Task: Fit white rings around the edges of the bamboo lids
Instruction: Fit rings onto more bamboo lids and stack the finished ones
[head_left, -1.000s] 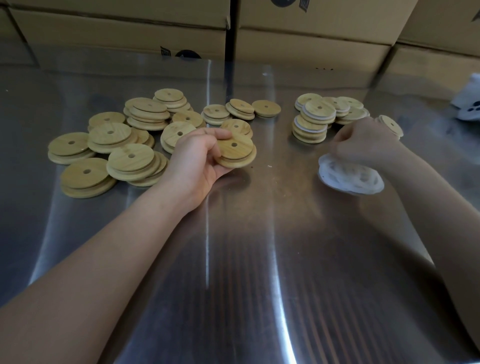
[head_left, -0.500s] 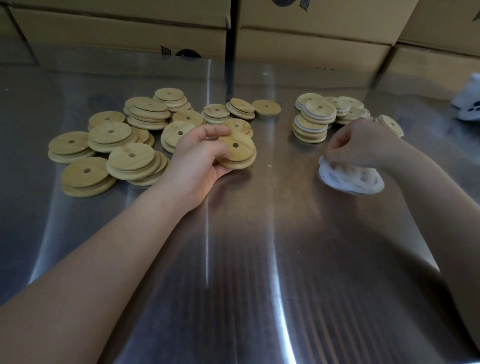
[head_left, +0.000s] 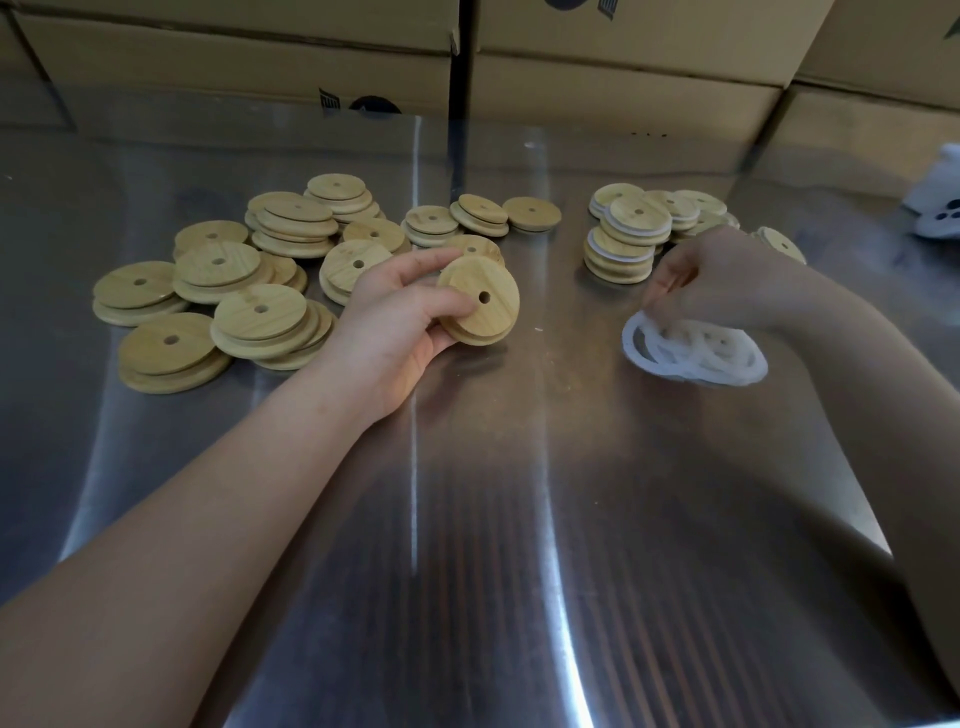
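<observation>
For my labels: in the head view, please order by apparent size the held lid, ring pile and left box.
1. left box
2. ring pile
3. held lid, lifted nearer the camera, maybe enlarged

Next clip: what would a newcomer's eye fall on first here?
The left hand, mid-table, grips a bamboo lid tilted up over the steel table, with loose lids heaped to its left. Across from it, the right hand reaches down onto a pile of white rings, behind which stand lids already ringed.
</observation>
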